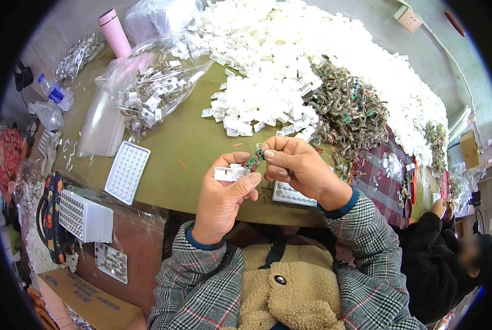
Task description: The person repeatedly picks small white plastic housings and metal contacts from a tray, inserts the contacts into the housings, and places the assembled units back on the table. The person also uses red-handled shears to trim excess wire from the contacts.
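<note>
Over the near edge of the table, my left hand (219,204) pinches a small white plastic housing (230,174) between thumb and fingers. Close beside it, my right hand (303,169) grips a small green circuit board (255,158) by its end, at the upper edge of the housing. Whether board and housing touch I cannot tell. Beneath my right hand lies a white tray (293,194), partly hidden by it. Farther off spreads a large heap of white plastic housings (290,60), with a pile of circuit boards with wires (345,104) at its right.
A clear bag of parts (147,99) and a white tray with round pockets (127,172) lie on the left of the green tabletop (196,132). Stacked trays (85,216) and a cardboard box (89,300) stand lower left. At the right edge, a person in black (435,264) works.
</note>
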`<state>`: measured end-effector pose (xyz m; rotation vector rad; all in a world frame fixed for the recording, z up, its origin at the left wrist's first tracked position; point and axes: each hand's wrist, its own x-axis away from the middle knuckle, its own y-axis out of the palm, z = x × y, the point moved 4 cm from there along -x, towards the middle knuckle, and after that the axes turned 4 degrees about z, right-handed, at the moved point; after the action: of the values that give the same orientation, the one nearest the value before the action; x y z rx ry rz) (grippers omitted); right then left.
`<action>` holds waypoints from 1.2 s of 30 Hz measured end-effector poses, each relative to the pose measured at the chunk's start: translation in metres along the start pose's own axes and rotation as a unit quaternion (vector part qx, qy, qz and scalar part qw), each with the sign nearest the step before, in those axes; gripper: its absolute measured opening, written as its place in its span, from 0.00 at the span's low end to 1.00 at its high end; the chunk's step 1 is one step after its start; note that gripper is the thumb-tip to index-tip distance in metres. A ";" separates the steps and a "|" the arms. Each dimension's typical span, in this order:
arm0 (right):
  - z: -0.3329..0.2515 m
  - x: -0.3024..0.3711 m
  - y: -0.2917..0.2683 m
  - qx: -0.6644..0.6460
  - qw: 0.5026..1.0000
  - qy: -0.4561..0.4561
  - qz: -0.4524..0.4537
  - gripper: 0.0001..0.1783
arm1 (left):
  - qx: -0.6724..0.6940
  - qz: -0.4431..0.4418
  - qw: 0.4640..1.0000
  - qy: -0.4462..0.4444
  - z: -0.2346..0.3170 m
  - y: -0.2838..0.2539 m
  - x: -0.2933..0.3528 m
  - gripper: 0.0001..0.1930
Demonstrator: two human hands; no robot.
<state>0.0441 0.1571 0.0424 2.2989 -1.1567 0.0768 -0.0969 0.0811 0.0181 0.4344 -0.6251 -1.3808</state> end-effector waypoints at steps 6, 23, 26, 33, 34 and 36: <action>0.001 0.003 -0.002 0.014 0.999 0.031 -0.023 0.06 | -0.003 0.035 0.999 0.015 0.002 -0.006 0.000 0.07; 0.003 0.015 -0.009 -0.071 0.995 0.052 -0.054 0.07 | -0.118 -0.011 0.992 0.035 0.004 0.003 0.002 0.10; 0.002 0.018 -0.011 -0.066 0.996 0.035 -0.047 0.07 | -0.123 -0.012 0.992 0.025 0.005 0.003 0.001 0.11; 0.003 0.020 -0.013 -0.021 0.998 0.035 -0.049 0.07 | -0.139 -0.022 0.990 0.022 0.003 0.006 0.001 0.09; 0.004 0.019 -0.012 -0.018 0.998 0.032 -0.054 0.06 | -0.130 -0.022 0.991 0.019 0.003 0.006 0.001 0.09; 0.006 0.018 -0.012 0.002 0.999 0.027 -0.047 0.06 | -0.099 -0.021 0.995 0.009 0.002 0.005 0.001 0.09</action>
<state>0.0638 0.1466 0.0372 2.3372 -1.0219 0.1050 -0.0937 0.0810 0.0230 0.3019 -0.4608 -1.4618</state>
